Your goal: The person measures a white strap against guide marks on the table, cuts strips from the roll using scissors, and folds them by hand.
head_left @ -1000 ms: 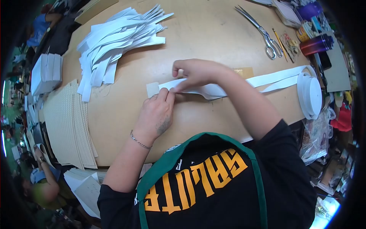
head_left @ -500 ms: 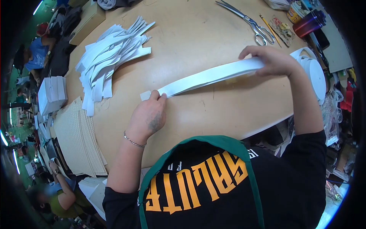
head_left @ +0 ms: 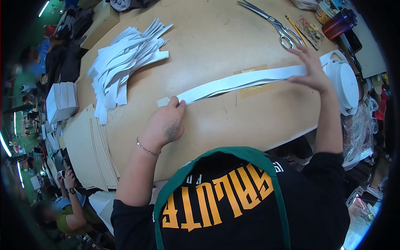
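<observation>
table [head_left: 200,133]: pale wood-toned top, carrying everything listed below.

stack of cream textured sheets [head_left: 89,150]: at the table's left edge, layers slightly fanned.

pile of cut white strips [head_left: 125,62]: far left part of the table, heaped loosely, ends splayed toward the upper right.

white band [head_left: 246,78]: the item in hand; lies lengthwise across the middle of the table in at least two layers, the lower one peeping out along the near edge; its right end passes behind the right hand.

left hand [head_left: 164,123]: chain bracelet at the wrist; fingers closed on the band's left end, close to the tabletop.

right hand [head_left: 312,71]: at the band's right end, fingers open and spread; whether they touch the band cannot be told.

roll of white band [head_left: 346,85]: just beyond the right hand, at the right edge.

metal scissors [head_left: 273,23]: far right part, blades pointing to the upper left.

brown tape [head_left: 246,92]: stuck to the tabletop, partly under the band.

yellow pencil [head_left: 295,30]: just right of the scissors.

off-white rectangular piece [head_left: 163,102]: just beside the left fingertips.
</observation>
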Demonstrator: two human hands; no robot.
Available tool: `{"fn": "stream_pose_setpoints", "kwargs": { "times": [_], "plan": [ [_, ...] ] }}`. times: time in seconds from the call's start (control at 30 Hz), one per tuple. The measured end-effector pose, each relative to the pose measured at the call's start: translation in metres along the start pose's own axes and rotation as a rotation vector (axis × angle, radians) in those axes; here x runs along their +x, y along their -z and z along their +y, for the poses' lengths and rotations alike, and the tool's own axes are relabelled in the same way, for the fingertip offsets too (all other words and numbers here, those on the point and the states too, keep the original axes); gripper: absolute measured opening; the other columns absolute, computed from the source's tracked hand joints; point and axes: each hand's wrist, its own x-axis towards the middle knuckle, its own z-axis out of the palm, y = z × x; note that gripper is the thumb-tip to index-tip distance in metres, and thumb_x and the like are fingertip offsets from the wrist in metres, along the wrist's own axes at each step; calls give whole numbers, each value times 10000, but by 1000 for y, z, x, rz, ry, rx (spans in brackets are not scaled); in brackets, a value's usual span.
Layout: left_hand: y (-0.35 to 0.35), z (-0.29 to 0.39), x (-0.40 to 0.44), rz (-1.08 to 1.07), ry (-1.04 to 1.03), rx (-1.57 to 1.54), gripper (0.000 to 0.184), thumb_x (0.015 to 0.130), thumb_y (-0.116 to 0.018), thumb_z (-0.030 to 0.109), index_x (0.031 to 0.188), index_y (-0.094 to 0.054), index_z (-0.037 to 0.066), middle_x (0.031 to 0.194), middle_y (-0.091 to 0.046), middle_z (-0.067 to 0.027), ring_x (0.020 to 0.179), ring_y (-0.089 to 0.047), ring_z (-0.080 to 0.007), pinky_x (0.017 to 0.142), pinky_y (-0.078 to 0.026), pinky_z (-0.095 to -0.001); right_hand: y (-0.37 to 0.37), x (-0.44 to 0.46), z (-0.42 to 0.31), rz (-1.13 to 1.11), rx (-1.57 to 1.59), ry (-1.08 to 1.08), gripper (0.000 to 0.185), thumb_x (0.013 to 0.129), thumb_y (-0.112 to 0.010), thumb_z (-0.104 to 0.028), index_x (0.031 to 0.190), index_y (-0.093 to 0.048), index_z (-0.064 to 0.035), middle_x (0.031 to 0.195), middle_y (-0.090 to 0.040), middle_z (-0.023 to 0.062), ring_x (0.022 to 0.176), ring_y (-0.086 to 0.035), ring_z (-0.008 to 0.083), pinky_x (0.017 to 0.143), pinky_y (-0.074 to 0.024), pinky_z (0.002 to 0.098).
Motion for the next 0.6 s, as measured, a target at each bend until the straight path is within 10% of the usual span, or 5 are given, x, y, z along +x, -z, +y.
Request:
{"fn": "stream_pose_setpoints", "kwargs": {
  "times": [0.23,0.6],
  "plan": [
    [3,-2,4,-33,-6,28,460,655,-559,48,1108,-526,-25,954,-525,-179,706,-591,-331,671,-502,-394,-104,35,-195,-24,38,399,388,771,-616,-232,1148,-582,-148,1304,-448,84,1252,-373,279,1049,-255,506],
    [7,-11,14,-67,-47,60,388,670,-568,61,1056,-591,26,920,-556,-160,746,-602,-310,706,-504,-374,-112,11,-150,162,103,387,180,788,-510,-141,916,-625,-88,1138,-551,86,1152,-467,256,950,-384,402]
  ]
}}
